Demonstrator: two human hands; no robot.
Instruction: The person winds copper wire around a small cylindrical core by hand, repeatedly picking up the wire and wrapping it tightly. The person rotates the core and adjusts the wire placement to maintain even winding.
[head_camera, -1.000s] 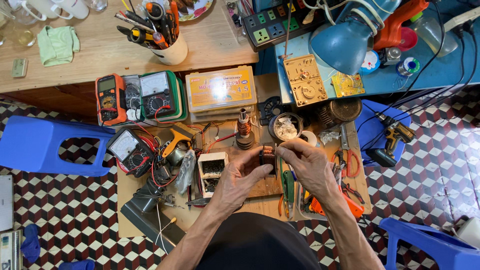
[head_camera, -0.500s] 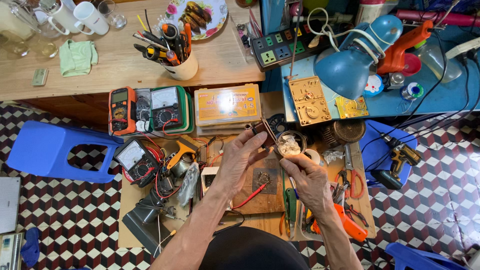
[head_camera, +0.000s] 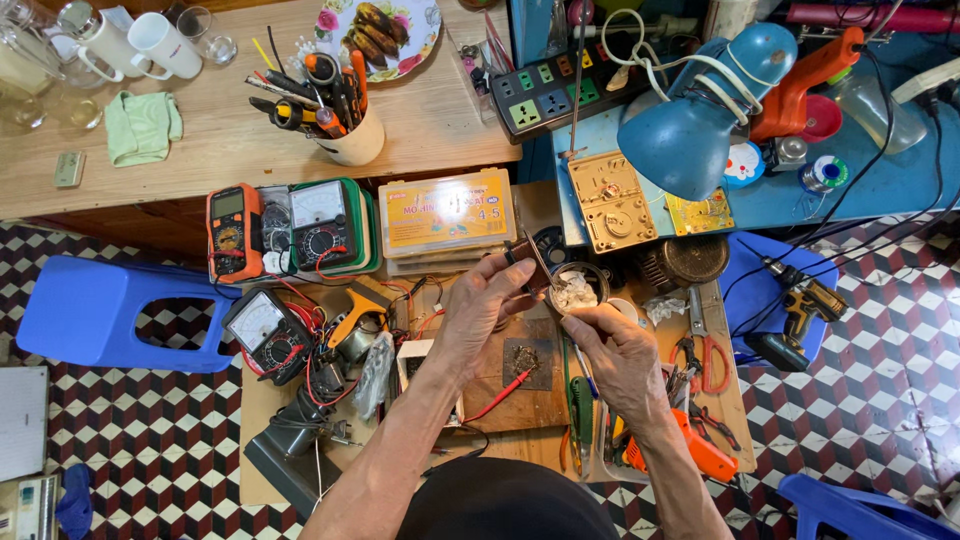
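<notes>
My left hand (head_camera: 484, 312) is raised over a low wooden work board (head_camera: 500, 390) and pinches a small brown component (head_camera: 518, 251) with thin metal leads sticking out. My right hand (head_camera: 612, 348) sits just to its right, fingertips closed on a thin metal rod-like tool (head_camera: 548, 268) that reaches up to that component. A round tin holding whitish wadding (head_camera: 577, 289) lies directly behind the fingers. A red probe lead (head_camera: 500, 395) lies on the board below my left wrist.
Multimeters (head_camera: 235, 232) and an analogue meter (head_camera: 262, 322) sit left, beside a yellow parts box (head_camera: 446, 213). A blue desk lamp (head_camera: 690, 120), power strip (head_camera: 550, 95), pliers (head_camera: 700, 345), an orange tool (head_camera: 690, 445), blue stools (head_camera: 110, 310) and a cup of tools (head_camera: 350, 135) surround the board.
Both hands rose from the board toward the round tin, the left hand lifting the small component higher. The camera view has tilted slightly, showing more of the desk behind.
</notes>
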